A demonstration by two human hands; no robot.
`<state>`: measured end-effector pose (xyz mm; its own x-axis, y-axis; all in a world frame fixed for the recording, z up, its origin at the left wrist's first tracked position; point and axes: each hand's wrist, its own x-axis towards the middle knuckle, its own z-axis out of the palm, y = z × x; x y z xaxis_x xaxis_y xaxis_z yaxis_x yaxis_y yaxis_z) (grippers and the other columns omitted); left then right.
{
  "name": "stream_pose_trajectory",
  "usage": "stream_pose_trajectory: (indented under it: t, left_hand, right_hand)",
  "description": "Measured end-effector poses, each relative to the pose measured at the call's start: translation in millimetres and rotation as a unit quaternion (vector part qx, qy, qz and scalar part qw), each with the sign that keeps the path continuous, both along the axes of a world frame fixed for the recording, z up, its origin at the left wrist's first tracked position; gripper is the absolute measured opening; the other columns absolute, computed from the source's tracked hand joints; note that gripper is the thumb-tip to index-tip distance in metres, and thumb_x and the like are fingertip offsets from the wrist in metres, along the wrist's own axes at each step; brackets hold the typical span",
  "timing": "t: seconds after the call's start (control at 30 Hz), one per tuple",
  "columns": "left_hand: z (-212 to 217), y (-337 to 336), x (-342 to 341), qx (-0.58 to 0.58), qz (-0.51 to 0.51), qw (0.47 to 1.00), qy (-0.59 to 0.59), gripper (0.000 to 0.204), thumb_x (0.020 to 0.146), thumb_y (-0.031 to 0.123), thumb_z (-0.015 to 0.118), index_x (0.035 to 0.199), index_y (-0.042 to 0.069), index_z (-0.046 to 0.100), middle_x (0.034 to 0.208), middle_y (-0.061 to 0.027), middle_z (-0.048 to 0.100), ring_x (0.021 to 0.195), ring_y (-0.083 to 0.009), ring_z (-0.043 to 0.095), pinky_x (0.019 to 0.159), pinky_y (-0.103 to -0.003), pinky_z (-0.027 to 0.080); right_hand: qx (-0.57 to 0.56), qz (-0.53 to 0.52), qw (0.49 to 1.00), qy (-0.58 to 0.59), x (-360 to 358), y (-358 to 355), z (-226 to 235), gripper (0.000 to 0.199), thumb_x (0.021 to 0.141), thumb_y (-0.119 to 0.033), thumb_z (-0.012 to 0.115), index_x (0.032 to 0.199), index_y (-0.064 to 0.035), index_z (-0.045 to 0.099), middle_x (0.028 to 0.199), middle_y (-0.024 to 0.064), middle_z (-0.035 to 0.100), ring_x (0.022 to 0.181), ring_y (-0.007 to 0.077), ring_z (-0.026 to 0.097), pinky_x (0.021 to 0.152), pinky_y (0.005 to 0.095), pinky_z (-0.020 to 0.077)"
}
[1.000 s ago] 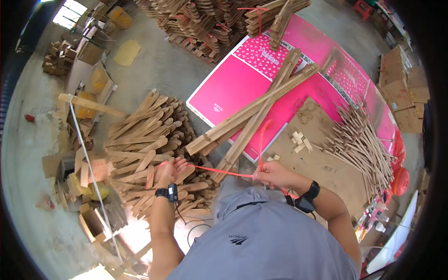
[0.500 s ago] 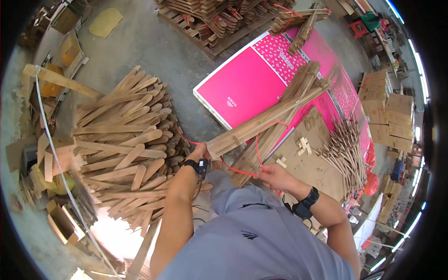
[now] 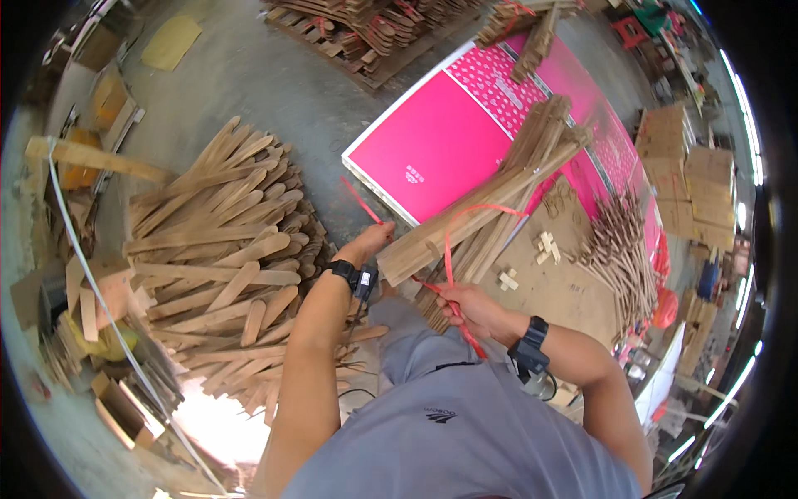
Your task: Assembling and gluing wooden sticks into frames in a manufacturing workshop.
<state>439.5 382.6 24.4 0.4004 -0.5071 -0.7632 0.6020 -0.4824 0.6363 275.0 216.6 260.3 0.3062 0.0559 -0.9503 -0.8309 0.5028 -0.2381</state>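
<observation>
Looping a red strap (image 3: 449,249) around the wooden slat bundle (image 3: 490,204), left hand (image 3: 370,243) and right hand (image 3: 470,309) each clamp one end.

pink sheet (image 3: 432,150) | loose slat pile (image 3: 224,249) left | cartons (image 3: 690,175) right

Left hand (image 3: 370,243): closed on red strap (image 3: 446,264).
Right hand (image 3: 472,308): strap end gripped.
Bundle of wooden slats (image 3: 490,208): looped by strap, laid on pink sheet (image 3: 432,145).

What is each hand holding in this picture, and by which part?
Both hands grip the red strap looped around the bundle of wooden sticks. The left hand holds one end, and the right hand holds the other near the bundle's base.
</observation>
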Motion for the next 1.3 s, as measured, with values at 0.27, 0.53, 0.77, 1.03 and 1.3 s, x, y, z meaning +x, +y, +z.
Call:
stream_pose_trajectory:
  t: [0.27,0.53,0.77,1.03,1.3]
  left_hand:
    - [3,13,2,0.004,-0.114,0.982,0.15,0.071,0.106,0.06,0.038,0.142,0.003,0.058,0.136,-0.0136,0.063,0.117,-0.0203,0.062,0.099,-0.034,0.047]
    - [41,21,11,0.022,-0.144,0.968,0.203,0.079,0.105,0.068,0.033,0.151,0.007,0.052,0.133,-0.0135,0.066,0.114,-0.0204,0.065,0.096,-0.035,0.051]
    - [68,7,10,0.039,-0.126,0.968,0.211,0.074,0.105,0.067,0.038,0.137,0.005,0.06,0.111,-0.0123,0.073,0.094,-0.0226,0.072,0.076,-0.037,0.061]
    - [82,-24,-6,-0.002,-0.153,0.954,0.257,0.074,0.104,0.067,0.034,0.131,0.006,0.063,0.097,-0.0132,0.072,0.075,-0.0267,0.071,0.064,-0.04,0.061]
    - [38,12,22,-0.04,-0.098,0.991,-0.084,0.045,0.111,0.038,0.046,0.127,0.0,0.065,0.107,-0.0136,0.073,0.094,-0.0236,0.072,0.088,-0.035,0.056]
  right_hand:
    - [0.047,-0.167,0.984,0.046,8,54,-115,0.013,0.096,-0.008,0.058,0.084,-0.0042,0.056,0.074,0.008,0.054,0.051,0.0141,0.042,0.041,0.0268,0.0296]
    - [-0.329,0.607,0.697,-0.194,11,75,-228,0.009,0.082,-0.012,0.071,0.079,-0.0073,0.064,0.074,0.0048,0.062,0.058,0.0278,0.055,0.056,0.0448,0.0476]
    - [-0.044,-0.143,0.988,0.049,42,87,-231,0.038,0.092,-0.034,0.069,0.121,-0.0093,0.069,0.109,0.0088,0.077,0.094,0.0275,0.076,0.075,0.038,0.0601]
    - [-0.12,-0.28,0.94,-0.153,28,100,-293,0.038,0.095,-0.034,0.068,0.121,-0.0064,0.068,0.106,0.0111,0.075,0.093,0.029,0.074,0.075,0.0397,0.0591]
    - [-0.2,0.042,0.973,-0.104,-3,109,-317,0.028,0.103,-0.025,0.053,0.121,-0.0097,0.068,0.108,0.0086,0.073,0.092,0.027,0.071,0.078,0.0425,0.059]
